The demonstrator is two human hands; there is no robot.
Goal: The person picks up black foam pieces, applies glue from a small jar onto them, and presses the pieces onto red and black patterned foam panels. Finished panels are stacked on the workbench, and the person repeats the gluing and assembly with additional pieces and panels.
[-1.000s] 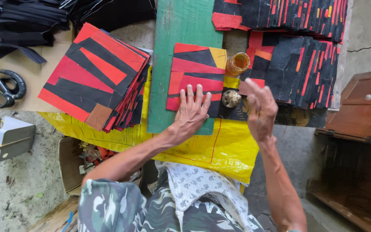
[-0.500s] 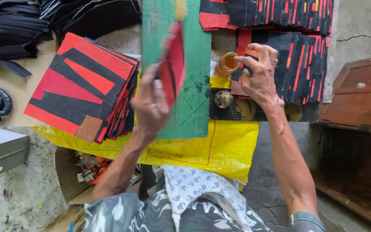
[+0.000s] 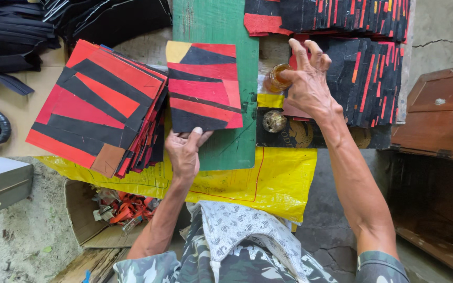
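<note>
Pinching the near edge of a red-and-black patchwork panel between thumb and fingers, left hand — panel flat on the green board, just beside a tilted stack of similar panels (brown patch at its near corner). Farther off, right hand, fingers curled loosely round a small amber jar, close to the dark strip stacks.

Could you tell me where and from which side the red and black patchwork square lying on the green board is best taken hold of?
Probably by its near bottom edge, coming from the person's side. The patchwork square lies flat on the green board, and the left hand already pinches that edge.
</note>
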